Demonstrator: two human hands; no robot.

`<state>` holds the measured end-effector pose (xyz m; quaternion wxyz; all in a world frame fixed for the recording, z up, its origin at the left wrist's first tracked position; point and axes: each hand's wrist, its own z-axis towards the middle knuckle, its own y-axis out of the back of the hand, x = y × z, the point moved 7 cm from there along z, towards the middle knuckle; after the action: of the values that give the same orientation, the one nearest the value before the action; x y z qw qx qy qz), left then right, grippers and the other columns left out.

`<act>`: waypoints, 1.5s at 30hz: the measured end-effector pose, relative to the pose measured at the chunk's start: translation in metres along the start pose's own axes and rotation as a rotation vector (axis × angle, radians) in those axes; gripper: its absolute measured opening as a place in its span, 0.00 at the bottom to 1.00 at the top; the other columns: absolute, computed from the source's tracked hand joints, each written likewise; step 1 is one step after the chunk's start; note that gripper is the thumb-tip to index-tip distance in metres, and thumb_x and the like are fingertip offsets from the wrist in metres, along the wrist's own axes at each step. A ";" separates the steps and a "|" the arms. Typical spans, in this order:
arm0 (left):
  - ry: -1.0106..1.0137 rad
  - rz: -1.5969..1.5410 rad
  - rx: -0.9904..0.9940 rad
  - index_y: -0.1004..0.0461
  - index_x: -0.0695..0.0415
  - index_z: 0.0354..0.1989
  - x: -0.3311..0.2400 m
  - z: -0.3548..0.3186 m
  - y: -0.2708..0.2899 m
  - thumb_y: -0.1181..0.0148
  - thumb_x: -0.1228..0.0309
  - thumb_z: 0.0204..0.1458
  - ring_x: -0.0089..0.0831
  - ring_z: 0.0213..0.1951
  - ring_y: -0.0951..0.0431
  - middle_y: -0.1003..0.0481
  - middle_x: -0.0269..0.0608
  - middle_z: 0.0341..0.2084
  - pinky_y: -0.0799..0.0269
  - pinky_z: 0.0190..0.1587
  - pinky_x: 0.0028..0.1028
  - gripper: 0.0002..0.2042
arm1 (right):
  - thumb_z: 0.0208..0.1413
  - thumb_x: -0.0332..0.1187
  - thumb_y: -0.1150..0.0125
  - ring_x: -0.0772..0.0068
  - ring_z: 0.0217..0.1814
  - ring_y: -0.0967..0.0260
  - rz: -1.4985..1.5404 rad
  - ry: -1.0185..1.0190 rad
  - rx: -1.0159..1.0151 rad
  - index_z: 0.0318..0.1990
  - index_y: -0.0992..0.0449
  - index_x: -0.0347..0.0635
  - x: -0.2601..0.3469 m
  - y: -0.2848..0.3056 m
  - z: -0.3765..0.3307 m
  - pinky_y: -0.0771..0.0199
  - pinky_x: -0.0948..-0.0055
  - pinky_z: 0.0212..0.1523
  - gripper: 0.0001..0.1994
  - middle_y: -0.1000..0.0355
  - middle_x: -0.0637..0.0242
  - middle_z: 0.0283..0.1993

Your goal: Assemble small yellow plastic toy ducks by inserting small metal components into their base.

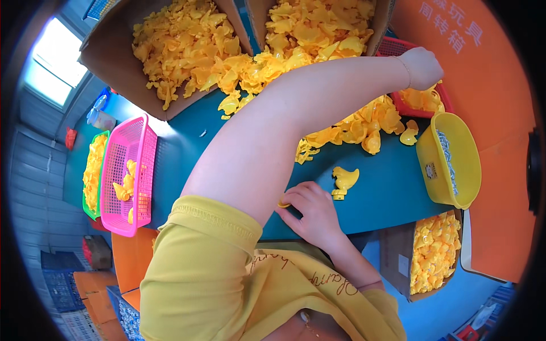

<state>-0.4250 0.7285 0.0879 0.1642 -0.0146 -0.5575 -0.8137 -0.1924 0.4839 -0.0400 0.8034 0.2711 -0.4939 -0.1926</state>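
My left arm stretches across the table to the far right. There my left hand (421, 68) is over a red basket (446, 96) of yellow plastic pieces, its fingers turned down out of sight. Close to the table's near edge, my right hand (314, 216) is closed, with a small yellow plastic piece (283, 204) between thumb and fingers. Just beyond it lies a yellow moulded toy part (344, 180) with a round, neck-like end. Loose yellow plastic shells (375, 122) spread over the table below my left forearm.
Two cardboard boxes (122, 62) spill yellow shells at the back. A yellow tub (475, 170) with small metal parts stands right, above a carton of yellow pieces (435, 256). At left are a pink basket (128, 176) and a green basket (94, 176) holding yellow parts.
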 end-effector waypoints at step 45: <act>1.193 0.001 -0.497 0.25 0.52 0.61 0.253 -0.593 0.119 0.34 0.59 0.52 0.51 0.60 0.27 0.27 0.54 0.58 0.29 0.62 0.41 0.26 | 0.48 0.31 0.23 0.57 0.43 0.25 0.028 0.005 -0.025 0.32 0.19 0.43 0.010 0.003 0.011 0.26 0.62 0.44 0.09 0.20 0.64 0.37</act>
<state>-0.5359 0.0856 0.0233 0.4378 0.4023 -0.1654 -0.7868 -0.1980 0.4770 -0.0271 0.8106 0.2548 -0.4932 -0.1868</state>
